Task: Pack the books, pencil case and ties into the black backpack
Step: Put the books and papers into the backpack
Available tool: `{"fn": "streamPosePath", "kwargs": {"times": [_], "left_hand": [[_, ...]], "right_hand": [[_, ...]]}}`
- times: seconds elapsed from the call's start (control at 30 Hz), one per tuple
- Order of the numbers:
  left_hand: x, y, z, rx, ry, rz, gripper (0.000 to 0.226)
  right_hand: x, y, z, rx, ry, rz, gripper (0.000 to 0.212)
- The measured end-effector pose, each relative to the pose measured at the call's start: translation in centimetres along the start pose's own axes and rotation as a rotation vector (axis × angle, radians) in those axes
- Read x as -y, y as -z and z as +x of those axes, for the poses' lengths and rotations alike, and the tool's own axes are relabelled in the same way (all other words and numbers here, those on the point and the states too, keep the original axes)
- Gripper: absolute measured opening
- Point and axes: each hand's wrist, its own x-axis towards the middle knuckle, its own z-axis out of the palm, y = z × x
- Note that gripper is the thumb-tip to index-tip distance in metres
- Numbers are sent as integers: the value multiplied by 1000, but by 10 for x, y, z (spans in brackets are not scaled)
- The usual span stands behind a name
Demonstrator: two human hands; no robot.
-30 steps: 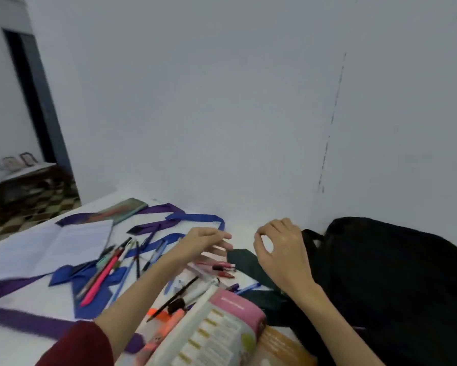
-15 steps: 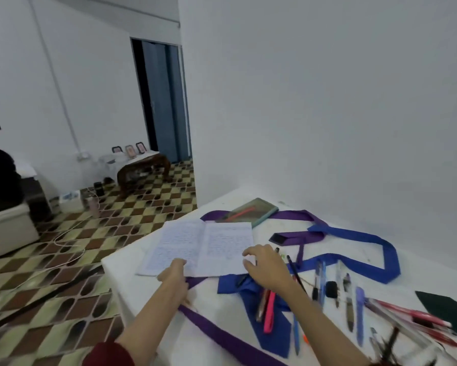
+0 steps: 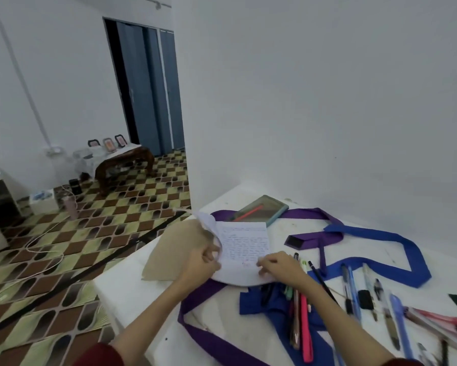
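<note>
— Now, where are both hands?

— On the notebook [image 3: 244,244] at the white counter [image 3: 132,294] corner. The left hand [image 3: 199,262] grips the brown cover near the spine, fingers curled round it; the right hand [image 3: 280,266] pinches the lower edge of the written page.

— And the ties?

— A purple tie [image 3: 314,237] and a blue tie [image 3: 396,241] loop across the counter beside the notebook. Pens [image 3: 302,318] lie scattered over the blue cloth, just right of the right hand.

— Other books?

— A green book [image 3: 264,210] lies behind the notebook, against the wall [image 3: 327,101]. The backpack is out of view.
</note>
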Motion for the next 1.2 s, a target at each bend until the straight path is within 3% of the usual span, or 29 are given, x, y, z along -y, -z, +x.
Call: {"fn": "streamPosePath", "kwargs": {"times": [0.1, 0.17, 0.27, 0.37, 0.47, 0.53, 0.6, 0.7, 0.8, 0.87, 0.93, 1.03, 1.1, 1.13, 1.2], "left_hand": [[8, 2, 7, 47, -100, 258, 20], [17, -3, 11, 31, -188, 411, 22], [18, -13, 12, 204, -278, 579, 33], [22, -5, 28, 199, -279, 596, 30], [35, 20, 48, -24, -162, 698, 37], [52, 41, 60, -199, 60, 668, 48], [68, 54, 70, -232, 208, 631, 57], [75, 56, 79, -219, 296, 552, 65], [66, 57, 77, -263, 332, 431, 63], [56, 59, 78, -260, 341, 229, 60], [38, 61, 75, -261, 345, -132, 49], [2, 56, 62, -2, 293, -593, 38], [-12, 44, 60, 287, 181, -495, 50], [-12, 36, 61, 356, 152, -370, 55], [-3, 14, 73, 319, 119, -18, 46]], "right_hand": [[-4, 10, 5, -88, -129, 432, 39], [-7, 12, 11, -153, -210, 570, 49], [-8, 11, 21, -256, -348, 677, 63], [-9, 7, 30, -332, -344, 452, 43], [-5, 1, 33, -296, -227, 111, 23], [6, -8, 37, -291, -109, -41, 26], [21, -20, 42, -215, 42, -115, 31], [45, -44, 52, -38, 202, -212, 34], [61, -63, 61, 37, 183, -156, 36], [65, -69, 63, 21, 155, -122, 36], [68, -63, 62, -2, 126, -29, 40], [73, -40, 54, 2, 11, 359, 57], [76, -22, 49, -15, -85, 593, 61], [77, -14, 47, -38, -140, 657, 61], [66, 1, 46, -117, -240, 680, 59]]}}
